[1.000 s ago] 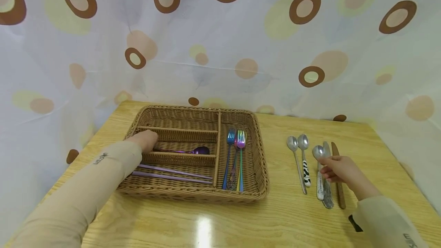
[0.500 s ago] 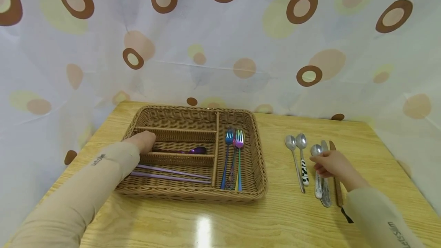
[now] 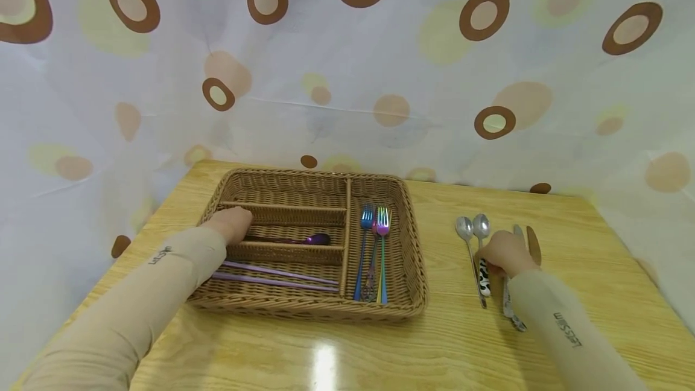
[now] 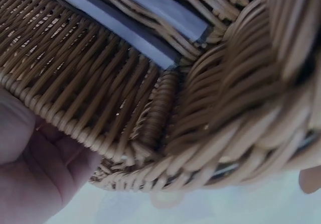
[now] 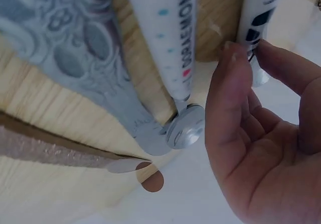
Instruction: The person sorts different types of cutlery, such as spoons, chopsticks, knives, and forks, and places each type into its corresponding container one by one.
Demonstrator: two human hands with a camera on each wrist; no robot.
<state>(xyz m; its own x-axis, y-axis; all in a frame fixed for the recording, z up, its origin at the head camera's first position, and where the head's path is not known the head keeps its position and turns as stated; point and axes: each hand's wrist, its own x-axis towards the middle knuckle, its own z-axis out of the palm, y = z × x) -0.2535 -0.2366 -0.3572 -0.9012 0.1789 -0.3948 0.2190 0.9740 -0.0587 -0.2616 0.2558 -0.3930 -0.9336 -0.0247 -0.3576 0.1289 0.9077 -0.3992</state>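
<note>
My left hand (image 3: 233, 225) reaches into the middle compartment of a wicker cutlery basket (image 3: 304, 312). A shiny purple spoon (image 3: 319, 239) lies there, its handle running under my fingers, whose tips are hidden. In the left wrist view the palm is against the woven divider (image 4: 65, 118). On the right, my right hand (image 3: 505, 252) pinches the black-and-white patterned handle of a spoon (image 5: 258, 13) between thumb and fingers, near its neck. Beside it are a white-handled Doraemon spoon (image 5: 170, 38), an ornate silver table knife (image 5: 85, 58) and a brown-handled knife (image 5: 55, 148).
A plain silver spoon (image 3: 464, 227) lies left of the patterned one. Purple chopsticks (image 3: 282, 283) occupy the basket's front compartment. Three colourful forks (image 3: 383, 222) stand side by side in its right compartment. A spotted curtain (image 3: 391, 110) hangs behind the wooden table (image 3: 260, 355).
My right hand has moved left, from over the Doraemon spoon and silver knife to the patterned spoon. The left hand has stayed in place; the purple spoon's bowl has turned slightly.
</note>
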